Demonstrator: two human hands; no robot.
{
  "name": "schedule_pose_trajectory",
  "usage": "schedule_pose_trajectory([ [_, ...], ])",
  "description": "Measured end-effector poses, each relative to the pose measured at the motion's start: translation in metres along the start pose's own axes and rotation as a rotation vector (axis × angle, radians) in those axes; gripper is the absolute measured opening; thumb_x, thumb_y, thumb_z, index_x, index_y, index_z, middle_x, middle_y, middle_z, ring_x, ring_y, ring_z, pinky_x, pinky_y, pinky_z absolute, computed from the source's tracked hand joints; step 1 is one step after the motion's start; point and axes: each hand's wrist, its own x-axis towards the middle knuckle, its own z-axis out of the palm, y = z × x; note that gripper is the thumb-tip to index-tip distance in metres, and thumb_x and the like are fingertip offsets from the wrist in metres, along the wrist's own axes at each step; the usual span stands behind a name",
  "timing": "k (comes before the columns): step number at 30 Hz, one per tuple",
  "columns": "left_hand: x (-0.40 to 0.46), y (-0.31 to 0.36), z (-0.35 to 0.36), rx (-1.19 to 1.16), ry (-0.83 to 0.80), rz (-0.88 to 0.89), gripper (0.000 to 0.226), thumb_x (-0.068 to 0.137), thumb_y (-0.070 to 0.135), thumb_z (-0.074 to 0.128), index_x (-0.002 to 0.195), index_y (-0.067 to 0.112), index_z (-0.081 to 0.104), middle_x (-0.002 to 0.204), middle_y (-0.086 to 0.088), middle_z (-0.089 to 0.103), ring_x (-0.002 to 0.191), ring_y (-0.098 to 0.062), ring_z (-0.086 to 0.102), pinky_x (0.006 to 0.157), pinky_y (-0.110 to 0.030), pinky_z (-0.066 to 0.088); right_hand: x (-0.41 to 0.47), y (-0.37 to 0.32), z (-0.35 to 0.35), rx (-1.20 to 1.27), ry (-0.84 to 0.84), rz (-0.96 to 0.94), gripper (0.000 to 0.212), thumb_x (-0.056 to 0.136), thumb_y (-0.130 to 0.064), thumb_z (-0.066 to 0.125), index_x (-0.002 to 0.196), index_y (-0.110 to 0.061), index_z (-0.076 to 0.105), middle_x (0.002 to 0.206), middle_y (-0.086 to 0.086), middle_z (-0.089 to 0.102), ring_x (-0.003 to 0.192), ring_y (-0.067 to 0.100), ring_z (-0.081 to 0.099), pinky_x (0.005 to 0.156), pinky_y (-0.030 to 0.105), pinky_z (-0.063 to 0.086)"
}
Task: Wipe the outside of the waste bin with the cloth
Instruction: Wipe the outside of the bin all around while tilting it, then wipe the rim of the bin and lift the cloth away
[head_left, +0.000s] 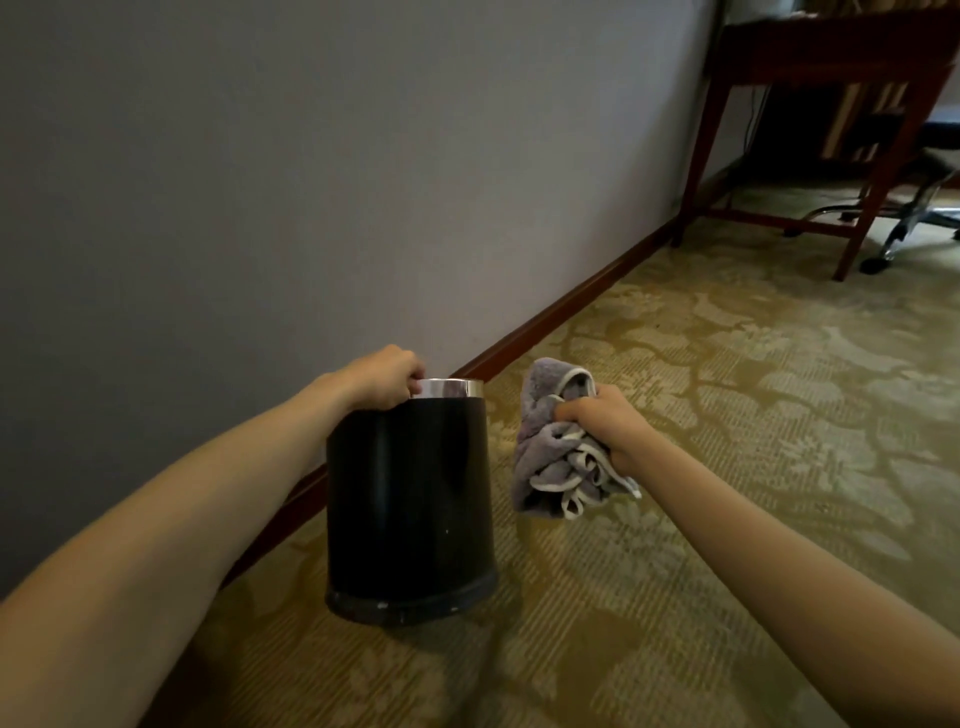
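Note:
A black round waste bin (410, 509) with a shiny metal rim is tilted away from me, its base turned toward the camera above the carpet. My left hand (384, 382) grips the rim at its left side, fingers curled over the edge. My right hand (605, 428) holds a bunched grey cloth (550, 457) with white edging, just to the right of the bin. A small gap separates the cloth from the bin's side.
A grey wall (260, 182) with a dark wooden skirting board (561, 317) runs along the left, close behind the bin. Patterned green-gold carpet (727, 415) covers the floor. A wooden desk (857, 78) and an office chair base (914, 218) stand at the far right.

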Motion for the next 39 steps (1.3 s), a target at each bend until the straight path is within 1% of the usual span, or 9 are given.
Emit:
schedule_pose_trajectory([
  [6, 0.002, -0.030, 0.017, -0.003, 0.215, 0.016, 0.018, 0.091, 0.010, 0.054, 0.079, 0.024, 0.055, 0.086, 0.000, 0.060, 0.073, -0.016, 0.054, 0.059, -0.029, 0.035, 0.012, 0.010, 0.010, 0.020, 0.025, -0.041, 0.017, 0.078, 0.003, 0.056, 0.080, -0.012, 0.047, 0.070, 0.013, 0.042, 0.067, 0.027, 0.040, 0.062, 0.039, 0.036],
  [11, -0.019, -0.035, 0.083, 0.156, 0.247, 0.277, 0.012, 0.085, 0.004, 0.057, 0.086, 0.016, 0.058, 0.094, -0.002, 0.063, 0.091, -0.022, 0.060, 0.063, -0.031, 0.041, 0.016, 0.024, 0.022, 0.074, 0.034, 0.038, 0.026, 0.078, 0.007, 0.055, 0.064, -0.011, 0.043, 0.053, 0.007, 0.044, 0.045, 0.021, 0.044, 0.050, 0.031, 0.040],
  [16, -0.052, -0.043, 0.134, 0.216, 0.301, 0.420, 0.008, 0.085, -0.001, 0.060, 0.087, 0.007, 0.062, 0.087, -0.008, 0.065, 0.085, -0.025, 0.063, 0.061, -0.032, 0.050, 0.013, 0.033, 0.035, 0.036, 0.009, 0.047, 0.027, 0.079, 0.006, 0.056, 0.062, -0.011, 0.045, 0.050, 0.004, 0.044, 0.040, 0.017, 0.043, 0.045, 0.026, 0.039],
  [21, -0.063, -0.036, 0.138, 0.130, 0.303, 0.269, 0.023, 0.096, 0.010, 0.050, 0.116, 0.014, 0.060, 0.115, -0.001, 0.062, 0.111, -0.021, 0.055, 0.088, -0.031, 0.042, 0.003, 0.039, 0.045, 0.106, 0.021, 0.077, 0.025, 0.081, 0.009, 0.054, 0.065, -0.010, 0.048, 0.055, 0.008, 0.048, 0.043, 0.018, 0.049, 0.047, 0.029, 0.043],
  [25, -0.075, -0.018, 0.129, -0.348, 0.435, 0.048, 0.039, 0.099, 0.027, 0.049, 0.137, 0.020, 0.048, 0.135, 0.003, 0.051, 0.129, -0.016, 0.041, 0.107, -0.037, 0.032, -0.004, 0.038, 0.047, 0.124, 0.017, 0.043, 0.022, 0.081, 0.009, 0.054, 0.072, -0.010, 0.047, 0.060, 0.010, 0.046, 0.050, 0.021, 0.047, 0.049, 0.031, 0.043],
  [29, -0.095, 0.020, 0.119, -1.130, 0.587, -0.279, 0.018, 0.099, 0.027, 0.047, 0.117, 0.027, 0.052, 0.117, 0.004, 0.058, 0.113, -0.014, 0.054, 0.087, -0.026, 0.044, -0.008, 0.025, 0.054, 0.342, 0.018, 0.002, 0.013, 0.082, 0.006, 0.058, 0.092, -0.002, 0.058, 0.074, 0.017, 0.058, 0.061, 0.028, 0.061, 0.056, 0.036, 0.052],
  [32, -0.115, 0.046, 0.124, -1.567, 0.249, -0.504, 0.027, 0.096, 0.041, 0.051, 0.119, 0.027, 0.045, 0.126, 0.000, 0.051, 0.110, -0.019, 0.053, 0.084, -0.037, 0.047, -0.010, 0.014, 0.068, 0.514, -0.002, -0.036, 0.021, 0.084, 0.003, 0.060, 0.104, 0.001, 0.060, 0.088, 0.020, 0.068, 0.073, 0.031, 0.069, 0.062, 0.040, 0.058],
  [35, -0.128, 0.055, 0.126, -1.863, -0.088, -0.509, 0.054, 0.085, 0.059, 0.058, 0.127, 0.031, 0.040, 0.133, 0.000, 0.043, 0.118, -0.029, 0.050, 0.084, -0.044, 0.050, -0.013, 0.010, 0.089, 0.599, -0.074, -0.078, 0.030, 0.086, 0.001, 0.059, 0.117, 0.003, 0.059, 0.107, 0.025, 0.067, 0.093, 0.037, 0.067, 0.080, 0.049, 0.057],
  [39, -0.118, 0.045, 0.114, -1.939, 0.004, -0.301, 0.052, 0.085, 0.051, 0.060, 0.130, 0.026, 0.054, 0.121, -0.002, 0.069, 0.109, -0.025, 0.065, 0.081, -0.036, 0.052, -0.019, 0.017, 0.117, 0.571, -0.190, -0.095, 0.031, 0.088, -0.001, 0.058, 0.119, 0.000, 0.059, 0.107, 0.021, 0.069, 0.089, 0.032, 0.069, 0.074, 0.041, 0.059],
])
